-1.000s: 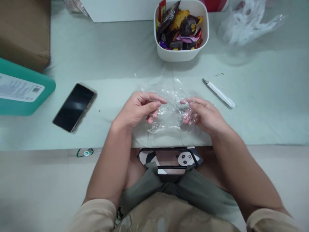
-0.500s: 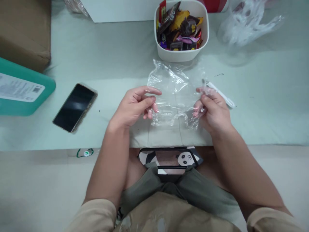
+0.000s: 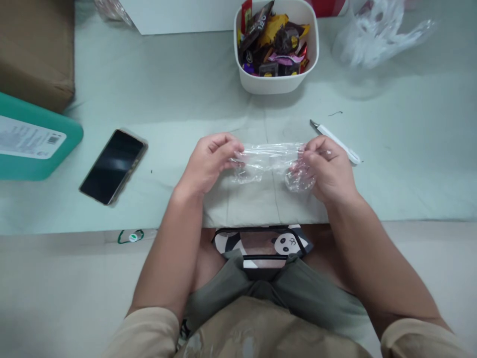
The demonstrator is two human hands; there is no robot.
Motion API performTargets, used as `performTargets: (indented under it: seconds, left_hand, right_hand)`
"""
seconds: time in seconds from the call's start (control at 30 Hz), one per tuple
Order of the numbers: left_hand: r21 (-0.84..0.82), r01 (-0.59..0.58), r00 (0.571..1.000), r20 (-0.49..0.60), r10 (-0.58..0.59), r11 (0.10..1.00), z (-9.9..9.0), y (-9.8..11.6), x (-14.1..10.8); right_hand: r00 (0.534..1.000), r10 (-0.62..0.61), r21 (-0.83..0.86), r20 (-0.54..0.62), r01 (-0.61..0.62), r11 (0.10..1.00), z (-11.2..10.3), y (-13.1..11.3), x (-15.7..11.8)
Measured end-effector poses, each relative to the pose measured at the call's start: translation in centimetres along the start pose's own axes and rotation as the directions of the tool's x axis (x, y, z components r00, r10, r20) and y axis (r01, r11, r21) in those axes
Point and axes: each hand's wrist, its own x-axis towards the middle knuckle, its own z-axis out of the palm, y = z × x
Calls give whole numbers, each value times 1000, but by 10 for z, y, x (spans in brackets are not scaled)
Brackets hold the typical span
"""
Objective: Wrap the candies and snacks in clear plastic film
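Note:
A clear plastic bag (image 3: 266,154) stretches between my two hands above the front part of the table, its upper edge drawn fairly straight. My left hand (image 3: 208,161) pinches the bag's left end between thumb and fingers. At the other end, my right hand (image 3: 328,166) is closed on the bag, with crinkled film bunched below its fingertips. Just behind my right hand lies a white craft knife (image 3: 337,141) with a dark tip, partly covered by that hand.
A white tub (image 3: 278,84) of wrapped sweets stands at the back. A phone (image 3: 114,166), a green container (image 3: 37,134) and a cardboard box (image 3: 35,49) are on the left. Crumpled clear plastic (image 3: 376,40) sits back right. A panda-print pouch (image 3: 261,243) rests on my lap.
The bag was spread out toward the tub; now it is folded or gathered into a narrow strip. My left fingers, looser before, have closed on its end.

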Motion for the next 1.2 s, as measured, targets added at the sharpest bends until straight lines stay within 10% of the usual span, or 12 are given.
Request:
performTargets:
  seconds: [0.27, 0.5, 0.9, 1.2]
  left_hand:
    - [10, -7, 1000, -25, 7, 1000, 6, -1, 2]
    - [132, -37, 998, -50, 44, 991, 1, -4, 3]
    - [207, 12, 988, -156, 21, 978, -5, 5, 1]
    - [199, 87, 995, 33, -95, 976, -1, -3, -1]
  right_hand:
    - [978, -167, -243, 121, 192, 951, -12, 14, 3]
    - [995, -81, -369, 53, 95, 925, -10, 9, 2]
    - [994, -28, -257, 107, 54, 965, -12, 5, 3]
    - [974, -102, -57, 201, 115, 992, -15, 0, -1]
